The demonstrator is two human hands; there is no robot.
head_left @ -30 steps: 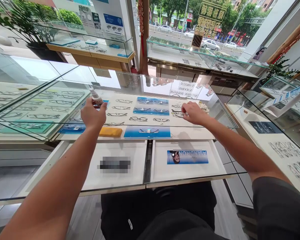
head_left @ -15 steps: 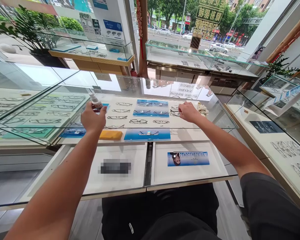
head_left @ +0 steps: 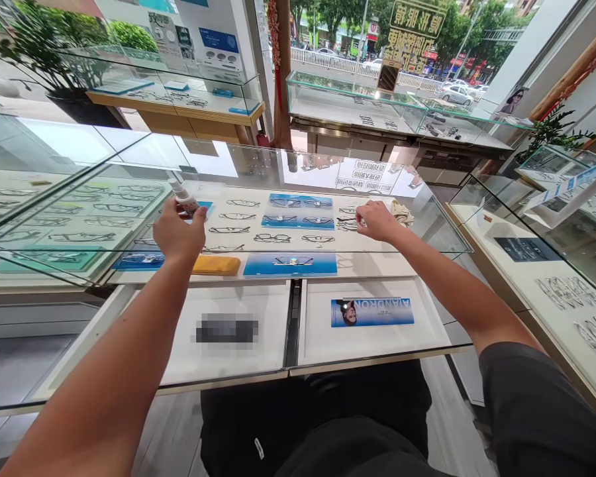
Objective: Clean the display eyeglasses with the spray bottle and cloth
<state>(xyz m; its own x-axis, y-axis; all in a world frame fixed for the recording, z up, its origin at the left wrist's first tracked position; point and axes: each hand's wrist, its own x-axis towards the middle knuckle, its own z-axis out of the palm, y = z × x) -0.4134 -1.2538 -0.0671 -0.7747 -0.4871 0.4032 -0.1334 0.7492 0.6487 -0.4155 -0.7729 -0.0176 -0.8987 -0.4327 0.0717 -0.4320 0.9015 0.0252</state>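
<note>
White spray bottle [head_left: 183, 193], small and leaning a little to the left, stood out at the left of the glass counter [head_left: 322, 175], its lower part wrapped by the person's left hand [head_left: 179, 232]. The bare left arm ran up from the bottom left corner, nearly straight in the part that showed, with the upper arm cut off. The left fingers and thumb were closed round the bottle; they covered much of its label, and whether its base touched the glass could not be told. Just right of the left wrist lay a yellow case [head_left: 217, 265], its left end hidden by the arm. Below it, in a white tray, a dark object [head_left: 227, 329] was blurred into squares and unreadable. In the middle, rows of eyeglasses [head_left: 272, 238] lay under the glass, too small for fine detail. Farther right, a blue card [head_left: 372, 313] with upside-down lettering lay in the next tray. Above that card, the right hand [head_left: 376, 221] reached forward, knuckles up and fingers curled downward; the fingertips were hidden, so whether they gripped anything could not be told. A crumpled cream cloth [head_left: 402, 213] lay just beside the right wrist, partly hidden. The right arm bent outward to a dark sleeve [head_left: 531, 391], cut off at the lower edge.
</note>
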